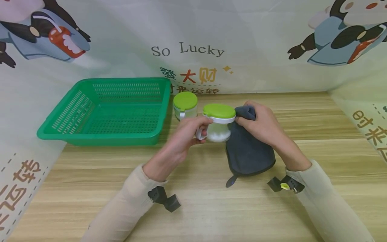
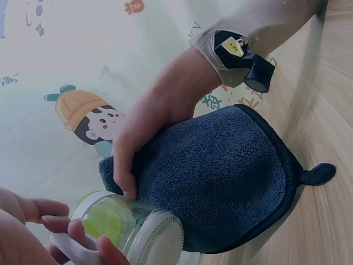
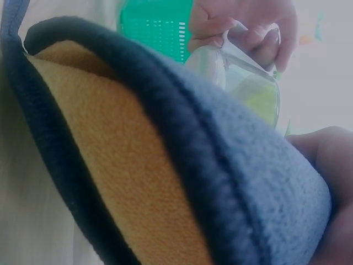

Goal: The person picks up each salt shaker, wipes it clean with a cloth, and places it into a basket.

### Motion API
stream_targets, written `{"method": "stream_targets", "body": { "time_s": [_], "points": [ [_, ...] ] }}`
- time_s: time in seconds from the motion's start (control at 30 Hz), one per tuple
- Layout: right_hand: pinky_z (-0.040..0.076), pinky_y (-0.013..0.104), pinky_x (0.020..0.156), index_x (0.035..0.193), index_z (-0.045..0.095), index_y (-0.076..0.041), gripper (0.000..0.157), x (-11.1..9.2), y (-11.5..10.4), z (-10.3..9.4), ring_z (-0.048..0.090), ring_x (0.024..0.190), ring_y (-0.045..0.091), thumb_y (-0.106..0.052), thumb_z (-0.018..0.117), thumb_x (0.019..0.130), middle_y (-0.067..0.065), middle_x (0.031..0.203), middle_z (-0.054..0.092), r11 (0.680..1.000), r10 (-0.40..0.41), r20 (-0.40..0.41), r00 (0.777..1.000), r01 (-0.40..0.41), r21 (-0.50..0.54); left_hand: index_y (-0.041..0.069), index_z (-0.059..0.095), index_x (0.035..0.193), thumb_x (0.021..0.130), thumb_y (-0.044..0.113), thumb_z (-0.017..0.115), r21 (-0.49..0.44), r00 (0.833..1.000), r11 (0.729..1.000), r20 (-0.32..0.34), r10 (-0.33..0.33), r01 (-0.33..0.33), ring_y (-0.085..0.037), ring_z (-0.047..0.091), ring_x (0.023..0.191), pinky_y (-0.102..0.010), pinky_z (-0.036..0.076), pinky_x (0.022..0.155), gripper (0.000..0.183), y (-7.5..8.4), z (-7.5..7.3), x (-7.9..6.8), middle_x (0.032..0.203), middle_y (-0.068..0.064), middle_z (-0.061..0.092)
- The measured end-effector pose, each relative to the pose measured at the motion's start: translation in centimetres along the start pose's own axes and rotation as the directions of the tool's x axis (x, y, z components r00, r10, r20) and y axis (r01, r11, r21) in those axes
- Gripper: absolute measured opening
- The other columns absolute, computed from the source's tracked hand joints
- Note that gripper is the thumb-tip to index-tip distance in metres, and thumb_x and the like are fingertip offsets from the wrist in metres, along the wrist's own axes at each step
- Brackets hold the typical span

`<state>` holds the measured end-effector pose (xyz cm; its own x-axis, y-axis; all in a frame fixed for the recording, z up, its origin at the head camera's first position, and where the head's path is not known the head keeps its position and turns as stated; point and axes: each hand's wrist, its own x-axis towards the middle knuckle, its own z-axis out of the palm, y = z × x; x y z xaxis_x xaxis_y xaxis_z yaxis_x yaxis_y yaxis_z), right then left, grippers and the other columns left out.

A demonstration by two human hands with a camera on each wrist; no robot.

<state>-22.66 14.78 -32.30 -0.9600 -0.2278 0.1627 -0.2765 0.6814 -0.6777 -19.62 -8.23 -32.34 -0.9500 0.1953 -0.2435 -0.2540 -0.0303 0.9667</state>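
Note:
My left hand (image 1: 188,134) grips the white handle (image 2: 77,249) of a clear glass jar (image 1: 218,131) with a green lid (image 1: 219,111). The jar is held above the table, its round base facing the right in the left wrist view. A dark grey cloth (image 1: 251,151) hangs from my right hand (image 1: 262,121), which pinches its bunched upper end beside the jar's lid. Orange lining (image 3: 121,160) shows between the folds in the right wrist view. The cloth's hanging loop (image 2: 319,174) dangles at its lower corner. Cloth and jar meet or nearly meet; I cannot tell whether they press together.
A second green-lidded jar (image 1: 185,105) stands on the wooden table (image 1: 205,205), just behind my left hand. To the left is a green perforated plastic basket (image 1: 104,138). A printed sheet (image 1: 257,67) with cartoon figures rises behind and at the sides.

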Motion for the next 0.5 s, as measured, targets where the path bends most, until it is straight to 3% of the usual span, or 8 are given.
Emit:
{"method": "stream_targets", "body": {
  "time_s": [0.5],
  "points": [
    [0.044, 0.036, 0.068, 0.107, 0.065, -0.008, 0.021, 0.03, 0.04, 0.35, 0.055, 0.08, 0.027, -0.025, 0.066, 0.094, 0.011, 0.09, 0.061, 0.999, 0.03, 0.006, 1.0, -0.03, -0.022, 0.013, 0.05, 0.072, 0.097, 0.022, 0.063, -0.019, 1.0, 1.0, -0.016, -0.023, 0.022, -0.015, 0.047, 0.07, -0.028, 0.044, 0.067, 0.029, -0.3, 0.17, 0.16, 0.072, 0.001, 0.049]
  ]
}}
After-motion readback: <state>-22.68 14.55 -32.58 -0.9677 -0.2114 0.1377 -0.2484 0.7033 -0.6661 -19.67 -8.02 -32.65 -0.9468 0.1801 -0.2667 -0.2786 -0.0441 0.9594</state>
